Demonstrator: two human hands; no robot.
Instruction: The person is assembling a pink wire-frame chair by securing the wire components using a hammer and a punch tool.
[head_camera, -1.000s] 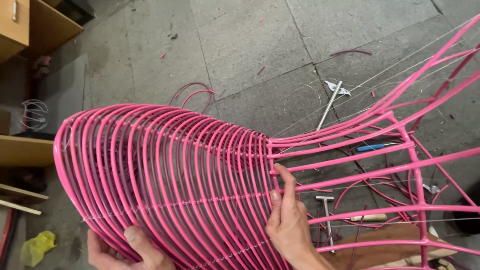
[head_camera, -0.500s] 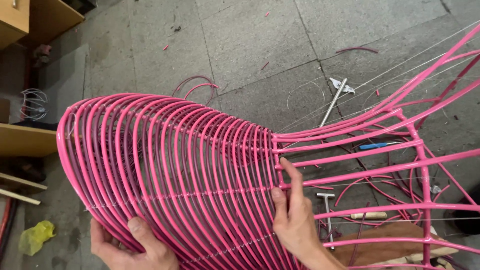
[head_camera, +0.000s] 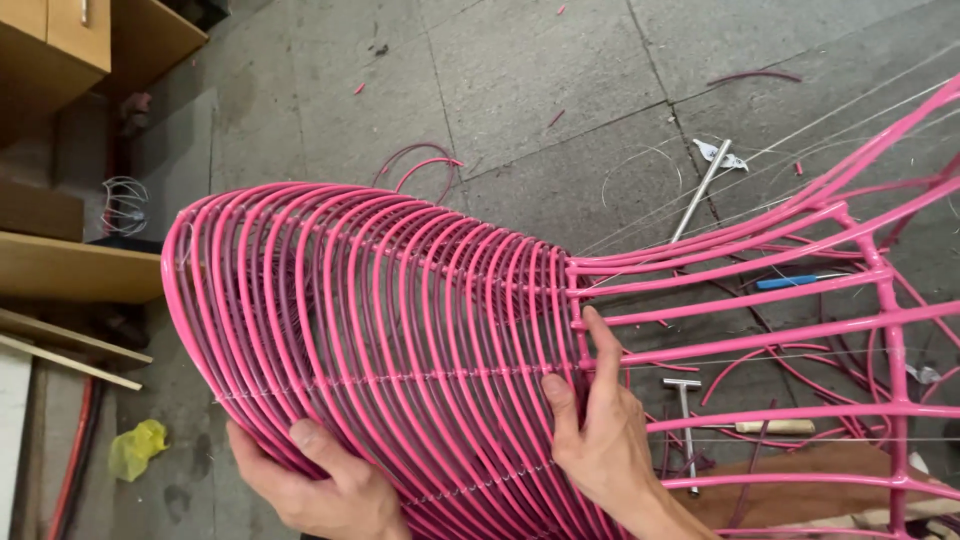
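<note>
A big pink basket (head_camera: 400, 340) made of bent pink wires lies on its side over the gray floor (head_camera: 520, 90). It fills the middle of the view. Its wide round end points to the left. Its narrow end joins a pink frame (head_camera: 800, 330) of long bars on the right.

The left hand (head_camera: 320, 480) is at the bottom, under the wide end of the basket. Its grip is closed around the lower wires, with the thumb lying on top of them. The right hand (head_camera: 600, 440) rests flat on the narrow end, right where the basket meets the frame. Its fingers are stretched out, and one long finger points up along a wire. This grip looks open, but the palm side is hidden, so it may be hooking a wire underneath.

A thin silver thread runs across the wires in a line, just left of the right hand.

On the floor behind the frame lie a long metal rod (head_camera: 700, 190), a blue pen (head_camera: 795, 282) and a small T-shaped tool (head_camera: 685, 420) near the right hand. Loose pink wire bits (head_camera: 425, 160) lie beyond the basket. A wooden shelf (head_camera: 75, 265) stands at the left edge. A yellow rag (head_camera: 137, 447) lies on the floor near the left hand.
</note>
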